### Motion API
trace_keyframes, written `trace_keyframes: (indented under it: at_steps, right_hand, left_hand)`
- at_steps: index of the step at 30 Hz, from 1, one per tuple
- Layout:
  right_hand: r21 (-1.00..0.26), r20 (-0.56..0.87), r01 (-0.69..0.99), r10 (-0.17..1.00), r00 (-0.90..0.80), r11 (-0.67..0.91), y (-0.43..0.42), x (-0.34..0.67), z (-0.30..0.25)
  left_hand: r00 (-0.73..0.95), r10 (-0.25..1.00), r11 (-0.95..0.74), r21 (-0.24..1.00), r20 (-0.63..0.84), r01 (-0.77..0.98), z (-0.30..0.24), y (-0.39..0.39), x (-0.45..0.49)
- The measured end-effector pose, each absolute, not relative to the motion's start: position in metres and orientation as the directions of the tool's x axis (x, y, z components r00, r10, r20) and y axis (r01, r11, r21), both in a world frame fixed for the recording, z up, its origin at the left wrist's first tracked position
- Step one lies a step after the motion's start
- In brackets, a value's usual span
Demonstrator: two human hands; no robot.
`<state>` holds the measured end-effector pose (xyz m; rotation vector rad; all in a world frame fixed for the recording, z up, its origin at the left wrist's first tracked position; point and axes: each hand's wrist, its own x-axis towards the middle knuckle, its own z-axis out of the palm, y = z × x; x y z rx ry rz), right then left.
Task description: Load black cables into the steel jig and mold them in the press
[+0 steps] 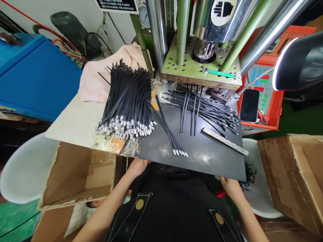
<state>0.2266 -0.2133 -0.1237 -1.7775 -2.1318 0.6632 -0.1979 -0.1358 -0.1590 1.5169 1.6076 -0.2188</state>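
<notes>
My left hand (139,167) is at the front edge of the dark metal work plate (156,148), its fingers mostly hidden under the edge. Below the plate's right front part is my right hand (229,185), with its fingers also out of sight. Whether either hand grips anything cannot be seen. A large bundle of black flat cables (128,97) with clear plug ends lies at the left. Several similar cables (170,132) rest on the plate's middle. Further right are more black cables (214,112), spread out beside a slotted metal strip (224,141).
A press with a green plate (202,74) stands at the back, a green-handled wrench (222,74) on it. At right are a lamp (297,62), an orange control box (275,111) and a phone (249,106). Cardboard boxes (68,181) and white stools (22,168) flank the table.
</notes>
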Motion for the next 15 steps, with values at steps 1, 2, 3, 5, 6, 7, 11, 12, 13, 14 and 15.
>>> trace_keyframes:
  at_steps: [1, 2, 3, 5, 6, 7, 11, 12, 13, 14, 15]
  right_hand:
    - [-0.524, -0.061, 0.843, 0.982, -0.177, 0.120, -0.214, 0.225, -0.121]
    - [-0.531, -0.058, 0.841, 0.987, -0.153, 0.099, -0.215, 0.223, -0.115]
    - [-0.536, -0.083, 0.840, 0.985, -0.150, 0.083, -0.216, 0.221, -0.106]
    - [-0.554, -0.229, 0.829, 0.942, -0.244, 0.080, -0.215, 0.217, -0.078]
    - [-0.580, -0.300, 0.810, 0.903, -0.307, 0.082, -0.212, 0.217, -0.062]
    - [-0.608, -0.336, 0.790, 0.876, -0.345, 0.078, -0.207, 0.217, -0.046]
    - [-0.519, -0.026, 0.852, 0.995, -0.097, 0.069, -0.158, 0.225, -0.013]
    - [-0.425, 0.078, 0.902, 0.996, -0.043, 0.072, -0.144, 0.228, -0.016]
    - [-0.331, 0.148, 0.940, 0.988, -0.033, 0.081, -0.130, 0.231, -0.022]
    - [-0.255, 0.178, 0.962, 0.983, -0.051, 0.096, -0.120, 0.234, -0.030]
    - [-0.208, 0.187, 0.971, 0.979, -0.077, 0.116, -0.113, 0.237, -0.038]
  left_hand:
    - [0.128, 0.720, 0.229, 0.408, -0.682, 0.884, -0.154, -0.137, -0.197]
    - [0.109, 0.722, 0.229, 0.384, -0.683, 0.894, -0.147, -0.139, -0.195]
    - [0.112, 0.714, 0.221, 0.375, -0.691, 0.900, -0.136, -0.141, -0.193]
    - [0.233, 0.684, 0.147, 0.443, -0.691, 0.884, -0.105, -0.143, -0.187]
    - [0.342, 0.672, 0.086, 0.527, -0.658, 0.845, -0.086, -0.142, -0.182]
    - [0.459, 0.669, 0.013, 0.627, -0.585, 0.779, -0.068, -0.139, -0.176]
    - [0.677, 0.723, -0.381, 0.738, -0.136, 0.556, -0.022, -0.108, -0.142]
    - [0.696, 0.713, -0.469, 0.683, -0.081, 0.560, -0.020, -0.097, -0.132]
    - [0.719, 0.692, -0.537, 0.623, -0.061, 0.569, -0.020, -0.086, -0.124]
    - [0.744, 0.665, -0.585, 0.573, -0.067, 0.574, -0.022, -0.076, -0.116]
    - [0.770, 0.632, -0.620, 0.540, -0.085, 0.569, -0.025, -0.067, -0.110]
